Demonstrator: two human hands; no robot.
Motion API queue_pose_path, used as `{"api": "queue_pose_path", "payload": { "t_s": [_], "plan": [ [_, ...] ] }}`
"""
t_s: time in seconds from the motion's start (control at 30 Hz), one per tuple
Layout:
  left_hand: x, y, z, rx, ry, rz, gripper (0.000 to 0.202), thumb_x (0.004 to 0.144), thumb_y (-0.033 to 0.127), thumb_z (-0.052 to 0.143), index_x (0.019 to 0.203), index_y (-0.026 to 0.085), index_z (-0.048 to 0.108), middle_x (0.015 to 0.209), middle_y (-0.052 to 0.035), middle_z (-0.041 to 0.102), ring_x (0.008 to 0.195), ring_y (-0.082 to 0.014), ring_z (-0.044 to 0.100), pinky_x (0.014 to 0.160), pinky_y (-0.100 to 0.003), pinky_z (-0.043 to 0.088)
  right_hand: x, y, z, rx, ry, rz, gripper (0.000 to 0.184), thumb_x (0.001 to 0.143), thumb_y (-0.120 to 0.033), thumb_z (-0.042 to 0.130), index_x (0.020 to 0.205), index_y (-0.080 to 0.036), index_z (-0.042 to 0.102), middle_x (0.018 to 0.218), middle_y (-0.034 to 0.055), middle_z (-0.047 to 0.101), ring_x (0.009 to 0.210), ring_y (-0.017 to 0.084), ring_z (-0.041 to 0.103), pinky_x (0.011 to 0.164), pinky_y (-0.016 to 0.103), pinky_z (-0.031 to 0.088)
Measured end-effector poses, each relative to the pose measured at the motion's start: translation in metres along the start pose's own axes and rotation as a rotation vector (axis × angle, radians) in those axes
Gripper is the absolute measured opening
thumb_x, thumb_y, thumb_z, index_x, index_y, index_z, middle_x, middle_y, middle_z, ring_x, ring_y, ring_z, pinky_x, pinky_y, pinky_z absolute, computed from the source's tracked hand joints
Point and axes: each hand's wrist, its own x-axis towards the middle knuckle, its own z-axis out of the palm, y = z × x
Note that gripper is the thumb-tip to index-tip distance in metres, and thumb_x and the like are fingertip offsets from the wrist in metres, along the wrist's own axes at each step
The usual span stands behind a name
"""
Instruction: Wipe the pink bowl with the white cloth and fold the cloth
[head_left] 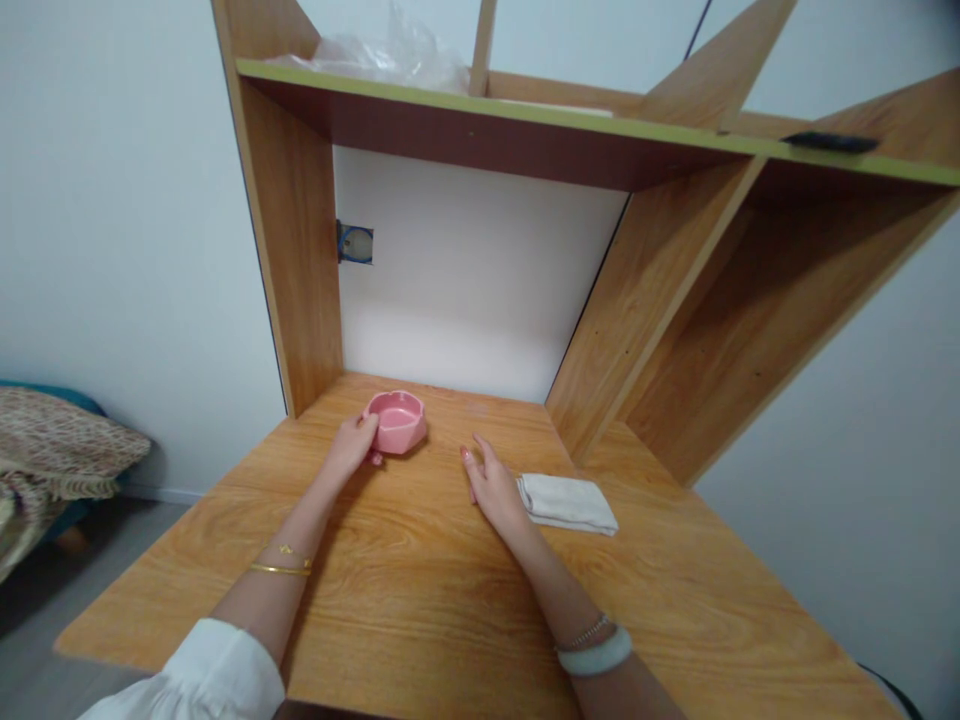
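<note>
A pink faceted bowl (397, 424), which looks like an ashtray, is at the back left of the wooden desktop (420, 570). My left hand (354, 445) grips its left rim, thumb over the edge. The bowl looks tilted slightly toward me, and I cannot tell whether its base touches the wood. My right hand (493, 488) hovers at or just over the desktop to the right of the bowl, fingers apart and holding nothing. Just beyond that wrist lies a folded white cloth (568, 502), partly hidden behind the hand.
Above the desk runs a shelf with a green edge (420, 98), carrying a clear plastic bag (390, 55) and a dark flat object (831, 142). Wooden side panels (292, 240) frame the recess. An uncovered socket box (355, 244) sits in the back wall. Left stands a fabric-covered seat (64, 440).
</note>
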Motion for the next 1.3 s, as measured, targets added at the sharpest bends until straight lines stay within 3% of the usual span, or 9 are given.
{"api": "queue_pose_path", "payload": {
  "t_s": [0.1,0.23,0.53,0.8,0.97,1.13,1.2,1.3],
  "plan": [
    [0.007,-0.006,-0.021,0.073,0.119,-0.024,0.036,0.078,0.038,0.040,0.096,0.011,0.055,0.040,-0.0001,0.053,0.038,-0.0181,0.058,0.037,-0.021,0.041,-0.001,-0.002,0.000,0.007,-0.035,-0.008,0.049,0.087,-0.040,0.034,0.129,-0.016,0.039,0.080,0.0062,0.066,0.060,0.015,0.059,0.060,0.024,0.042],
    [0.013,-0.015,-0.034,0.127,0.172,-0.071,0.034,0.076,0.038,0.042,0.088,0.011,0.058,0.038,-0.0028,0.054,0.043,-0.0231,0.061,0.039,-0.025,0.044,-0.001,-0.003,0.000,0.030,-0.099,-0.022,0.046,0.087,-0.037,0.036,0.128,-0.016,0.040,0.069,0.0030,0.064,0.054,0.014,0.056,0.057,0.023,0.040],
    [0.021,-0.020,-0.029,0.120,0.176,-0.116,0.043,0.082,0.042,0.034,0.099,0.008,0.054,0.042,-0.0039,0.055,0.045,-0.0207,0.061,0.040,-0.024,0.045,0.000,0.003,0.006,0.098,-0.133,-0.040,0.046,0.086,-0.034,0.037,0.126,-0.013,0.041,0.046,-0.0049,0.049,0.047,0.014,0.051,0.051,0.022,0.036],
    [0.025,-0.021,-0.032,0.263,0.189,-0.069,0.050,0.083,0.047,0.028,0.095,0.008,0.058,0.045,-0.0072,0.058,0.053,-0.0247,0.063,0.048,-0.029,0.046,-0.001,0.003,0.006,0.071,-0.143,-0.051,0.044,0.086,-0.032,0.037,0.125,-0.015,0.041,0.051,-0.0031,0.054,0.047,0.014,0.050,0.052,0.023,0.036],
    [0.024,-0.020,-0.032,0.359,0.210,-0.056,0.048,0.085,0.043,0.027,0.094,0.010,0.060,0.064,-0.0130,0.066,0.071,-0.0283,0.065,0.061,-0.032,0.047,-0.002,0.001,0.003,0.033,-0.139,-0.050,0.043,0.086,-0.031,0.037,0.125,-0.015,0.043,0.056,-0.0008,0.058,0.048,0.014,0.050,0.052,0.023,0.035],
    [0.022,-0.018,-0.032,0.445,0.234,-0.067,0.045,0.085,0.039,0.030,0.095,0.007,0.060,0.094,-0.0219,0.065,0.098,-0.0329,0.058,0.076,-0.038,0.043,0.002,-0.006,-0.018,-0.120,-0.113,-0.066,0.035,0.086,-0.030,0.037,0.114,-0.018,0.054,0.061,0.0009,0.061,0.055,0.014,0.054,0.053,0.022,0.035],
    [0.020,-0.016,-0.032,0.463,0.238,-0.078,0.045,0.084,0.040,0.031,0.095,0.007,0.059,0.098,-0.0232,0.063,0.099,-0.0334,0.057,0.078,-0.038,0.043,0.004,-0.005,-0.036,-0.217,-0.085,-0.047,0.033,0.086,-0.030,0.036,0.110,-0.019,0.057,0.064,0.0022,0.063,0.059,0.015,0.057,0.055,0.022,0.035],
    [0.013,-0.010,-0.035,0.471,0.292,-0.083,0.048,0.084,0.042,0.032,0.110,0.007,0.051,0.103,-0.0233,0.061,0.100,-0.0338,0.056,0.078,-0.039,0.042,0.007,0.010,-0.072,-0.399,0.000,0.076,0.032,0.085,-0.027,0.037,0.106,-0.021,0.059,0.076,0.0057,0.066,0.071,0.018,0.060,0.060,0.024,0.038]
  ]
}}
